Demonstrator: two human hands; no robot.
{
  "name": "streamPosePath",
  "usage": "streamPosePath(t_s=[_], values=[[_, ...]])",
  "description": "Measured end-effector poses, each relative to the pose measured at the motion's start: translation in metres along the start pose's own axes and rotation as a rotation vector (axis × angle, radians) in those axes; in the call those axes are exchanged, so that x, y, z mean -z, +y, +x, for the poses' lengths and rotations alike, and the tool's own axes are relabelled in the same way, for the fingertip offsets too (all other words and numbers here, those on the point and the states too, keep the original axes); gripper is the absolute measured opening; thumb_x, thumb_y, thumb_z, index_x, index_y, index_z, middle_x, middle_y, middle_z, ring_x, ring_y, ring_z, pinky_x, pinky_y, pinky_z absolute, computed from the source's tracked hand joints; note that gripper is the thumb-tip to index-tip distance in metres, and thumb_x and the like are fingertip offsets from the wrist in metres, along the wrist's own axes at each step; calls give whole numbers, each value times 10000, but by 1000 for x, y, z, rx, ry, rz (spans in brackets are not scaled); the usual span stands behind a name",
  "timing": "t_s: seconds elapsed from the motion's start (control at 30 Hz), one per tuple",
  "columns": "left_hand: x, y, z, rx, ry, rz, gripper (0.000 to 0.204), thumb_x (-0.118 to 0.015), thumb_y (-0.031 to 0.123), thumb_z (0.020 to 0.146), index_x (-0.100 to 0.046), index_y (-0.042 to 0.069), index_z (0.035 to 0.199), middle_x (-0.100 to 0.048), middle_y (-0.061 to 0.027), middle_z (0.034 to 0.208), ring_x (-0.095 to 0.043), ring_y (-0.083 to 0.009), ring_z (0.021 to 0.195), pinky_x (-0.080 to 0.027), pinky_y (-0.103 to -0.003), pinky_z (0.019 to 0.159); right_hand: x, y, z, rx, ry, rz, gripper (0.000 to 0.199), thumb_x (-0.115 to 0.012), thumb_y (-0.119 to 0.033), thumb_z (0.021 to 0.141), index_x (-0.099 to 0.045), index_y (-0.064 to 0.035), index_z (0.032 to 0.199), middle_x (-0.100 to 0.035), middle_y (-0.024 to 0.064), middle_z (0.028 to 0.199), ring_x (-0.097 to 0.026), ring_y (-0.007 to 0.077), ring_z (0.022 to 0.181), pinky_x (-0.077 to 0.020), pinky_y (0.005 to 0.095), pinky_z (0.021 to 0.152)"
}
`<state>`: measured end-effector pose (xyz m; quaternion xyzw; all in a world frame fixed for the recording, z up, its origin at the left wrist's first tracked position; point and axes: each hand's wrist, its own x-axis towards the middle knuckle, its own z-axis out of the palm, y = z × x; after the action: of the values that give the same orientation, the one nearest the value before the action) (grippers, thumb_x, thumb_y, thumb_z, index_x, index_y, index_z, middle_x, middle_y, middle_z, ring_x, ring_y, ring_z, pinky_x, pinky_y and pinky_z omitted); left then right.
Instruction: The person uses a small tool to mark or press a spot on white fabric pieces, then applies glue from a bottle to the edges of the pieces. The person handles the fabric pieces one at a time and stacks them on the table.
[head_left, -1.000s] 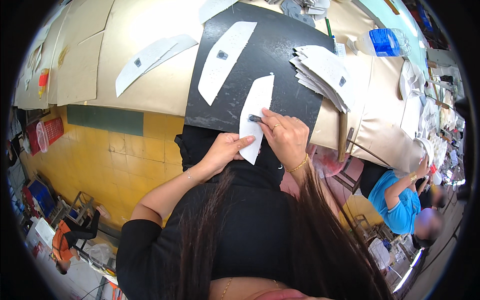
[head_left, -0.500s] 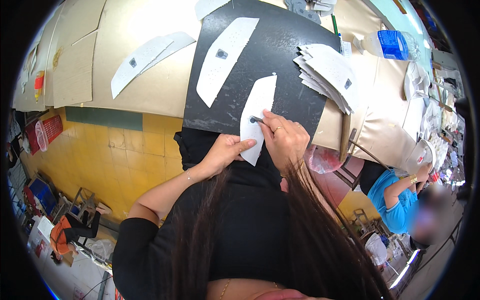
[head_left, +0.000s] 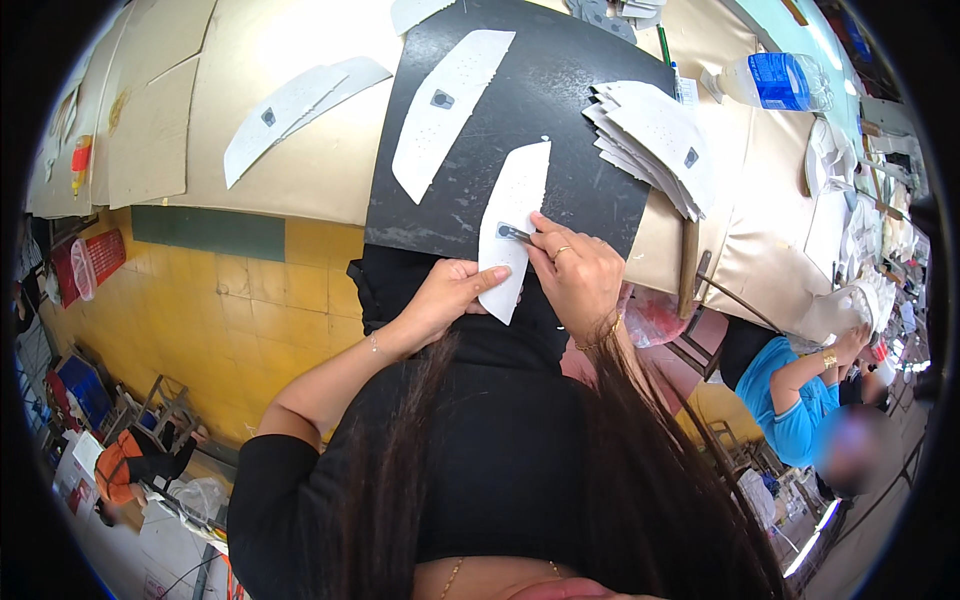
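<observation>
My left hand [head_left: 447, 300] pinches the lower end of a white curved shoe-upper piece [head_left: 517, 185], thumb on top. The piece's upper part lies on a black board [head_left: 570, 90], and its lower end juts past the near edge. Between the fingertips of my right hand [head_left: 583, 275] is a slim dark metal tool [head_left: 520, 236], probably tweezers. Its tip is at a small dark grey patch [head_left: 504, 230] on the piece; whether it grips the patch I cannot tell. A similar white piece [head_left: 470, 75] with a grey patch lies farther up the board.
A fanned stack of white pieces [head_left: 655, 135] covers the board's right edge. Overlapping white pieces [head_left: 285, 105] lie left of the board. A water bottle [head_left: 775, 82] lies at the far right, with a wooden handle [head_left: 689, 255] below the stack. Someone in blue [head_left: 780, 375] sits at right.
My right hand has turned slightly, and more of the tool now shows, angled across the grey patch. My left hand keeps its hold on the piece. The view has shifted a little.
</observation>
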<state>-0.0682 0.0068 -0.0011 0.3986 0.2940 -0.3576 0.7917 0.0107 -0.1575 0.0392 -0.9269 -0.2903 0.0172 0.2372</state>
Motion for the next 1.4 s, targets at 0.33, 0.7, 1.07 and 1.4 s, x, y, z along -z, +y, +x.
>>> streamPosePath(t_s=[0.33,0.7,1.07,1.4], values=[[1,1,-1,2,-28,2,316,-586,235,932,-633,-61,1035,-679,-104,921,-664,-146,820,-550,-271,737,-3,-7,3,-45,26,-61,114,-734,-117,700,-633,-93,746,-703,-8,937,-629,154,645,-480,299,599],[-12,24,-25,-95,20,179,256,-607,152,913,-599,-19,1103,-674,-72,887,-642,-98,775,-529,-243,669,12,24,15,-313,-149,633,114,-717,-45,770,-669,18,851,-696,97,924,-658,145,761,-516,248,693],[32,206,-20,-780,216,595,396,-639,262,885,-574,-4,1171,-632,-54,730,-596,-99,558,-487,-237,472,-7,16,2,-238,52,653,108,-728,-26,756,-663,8,835,-690,103,861,-668,160,731,-517,247,656],[72,217,41,-843,927,1456,592,-673,432,812,-552,26,1225,-588,-157,926,-581,-260,834,-479,-363,742,-6,13,4,-213,85,584,111,-735,-55,759,-663,0,823,-689,100,849,-670,177,713,-518,252,617]])
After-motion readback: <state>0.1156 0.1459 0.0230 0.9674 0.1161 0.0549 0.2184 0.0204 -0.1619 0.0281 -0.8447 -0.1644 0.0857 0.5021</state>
